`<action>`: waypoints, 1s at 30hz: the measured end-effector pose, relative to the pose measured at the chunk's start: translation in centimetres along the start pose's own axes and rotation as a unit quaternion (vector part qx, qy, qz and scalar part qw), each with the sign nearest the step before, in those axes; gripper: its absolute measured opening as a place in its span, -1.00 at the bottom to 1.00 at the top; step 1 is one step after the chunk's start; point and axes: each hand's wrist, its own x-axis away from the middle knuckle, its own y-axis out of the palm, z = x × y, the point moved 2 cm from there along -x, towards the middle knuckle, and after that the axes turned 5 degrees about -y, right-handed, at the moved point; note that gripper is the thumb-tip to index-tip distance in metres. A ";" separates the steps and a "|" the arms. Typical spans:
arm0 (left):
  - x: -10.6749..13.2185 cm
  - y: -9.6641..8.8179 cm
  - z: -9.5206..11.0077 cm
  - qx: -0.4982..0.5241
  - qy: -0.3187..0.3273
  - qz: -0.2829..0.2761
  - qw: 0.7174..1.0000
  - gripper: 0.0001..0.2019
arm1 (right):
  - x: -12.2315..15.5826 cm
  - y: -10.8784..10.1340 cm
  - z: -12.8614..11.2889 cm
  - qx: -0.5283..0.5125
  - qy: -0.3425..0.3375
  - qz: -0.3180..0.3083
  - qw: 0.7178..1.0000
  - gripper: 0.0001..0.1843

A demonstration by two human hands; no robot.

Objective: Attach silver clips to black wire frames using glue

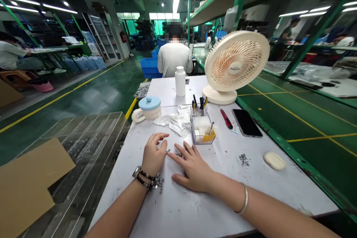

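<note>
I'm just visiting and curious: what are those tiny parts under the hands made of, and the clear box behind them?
The tiny parts between the left hand and right hand look like metal: grey and glinting. The clear box seems acrylic or hard plastic: see-through with straight glossy walls.

desk fan (236, 67), white bottle (180, 81), lidded mug (148, 108), black phone (247, 122), red pen (226, 118)

Small metal parts (173, 153) on white table, btwn fingertips, flat.
</note>
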 end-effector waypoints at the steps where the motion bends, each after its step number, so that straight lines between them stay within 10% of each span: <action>1: -0.3 -0.2 -0.3 0.006 -0.004 0.009 1.000 -0.85 | -0.6 0.3 -0.3 0.004 0.009 0.003 1.000 -0.29; 8: -1.4 -1.5 -1.1 0.022 -0.033 0.054 0.998 -0.84 | -1.7 0.1 -1.9 0.036 -0.035 0.021 0.998 -0.64; 17: -0.8 -0.8 -0.2 0.032 -0.026 0.000 0.999 -0.84 | 10.9 -3.8 0.2 0.153 0.116 0.077 0.978 -0.79; 30: -1.8 -1.4 0.2 -0.046 -0.042 -0.010 0.998 -0.76 | 21.9 -8.5 8.4 0.286 0.285 0.087 0.911 -0.74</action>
